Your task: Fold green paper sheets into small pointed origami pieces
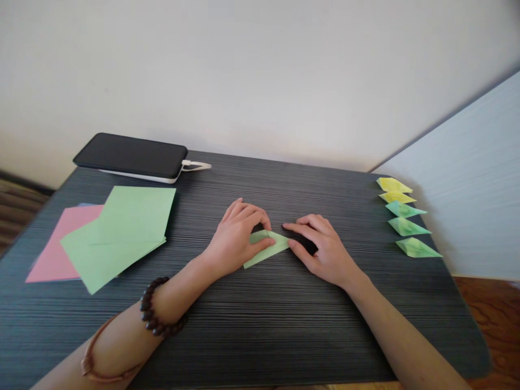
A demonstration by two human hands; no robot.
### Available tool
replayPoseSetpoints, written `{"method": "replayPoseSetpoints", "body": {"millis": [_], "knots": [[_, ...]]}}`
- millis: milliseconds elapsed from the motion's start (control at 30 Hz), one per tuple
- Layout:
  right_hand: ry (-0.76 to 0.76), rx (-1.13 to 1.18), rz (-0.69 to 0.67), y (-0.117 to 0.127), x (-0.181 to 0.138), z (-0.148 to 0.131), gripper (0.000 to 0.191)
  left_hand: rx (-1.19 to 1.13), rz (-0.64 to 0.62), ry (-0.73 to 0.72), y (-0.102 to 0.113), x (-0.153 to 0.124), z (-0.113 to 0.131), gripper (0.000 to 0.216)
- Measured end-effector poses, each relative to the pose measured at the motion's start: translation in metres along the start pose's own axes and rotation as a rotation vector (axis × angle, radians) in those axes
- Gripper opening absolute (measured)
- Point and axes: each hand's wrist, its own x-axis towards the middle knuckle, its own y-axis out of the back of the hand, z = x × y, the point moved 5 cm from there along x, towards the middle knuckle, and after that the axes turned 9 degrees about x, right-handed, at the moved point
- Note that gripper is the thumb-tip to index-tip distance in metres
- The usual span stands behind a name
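A small folded piece of light green paper point(278, 242) lies on the dark table in front of me. My left hand point(238, 235) grips its left part, with the thumb pressed on top and the fingers curled over the far edge. The hand covers some of the folds. At the paper's pointed right end is my right hand point(325, 249), its thumb tip at the point. The index finger is stretched out, apart from the thumb, beyond the paper's far side.
Green square sheets point(134, 216) overlap a pink sheet point(60, 249) at the left. Behind them, a black phone point(130, 153) rests on a white object with a white cable point(197, 164). Several folded yellow and green paper pieces point(409, 226) line the table's right edge. A wall point(260, 81) stands behind.
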Motion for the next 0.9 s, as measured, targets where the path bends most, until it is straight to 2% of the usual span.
{"method": "replayPoseSetpoints", "body": {"millis": [133, 433, 633, 900], "knots": [[0.011, 0.086, -0.045, 0.0006, 0.0034, -0.0016, 0.017, -0.125, -0.036, 0.028, 0.0021, 0.0029, -0.0004, 0.009], [0.053, 0.150, -0.092, 0.0025, 0.0044, -0.0017, 0.021, -0.154, -0.157, 0.037, 0.0015, 0.0047, -0.0034, 0.011], [0.075, 0.214, -0.049, 0.0006, 0.0025, -0.0030, 0.019, -0.097, -0.150, -0.003, 0.0041, 0.0023, 0.0027, 0.013], [-0.015, 0.246, -0.065, 0.0017, 0.0045, -0.0009, 0.029, -0.136, -0.152, 0.018, 0.0033, 0.0034, -0.0001, 0.025]]}}
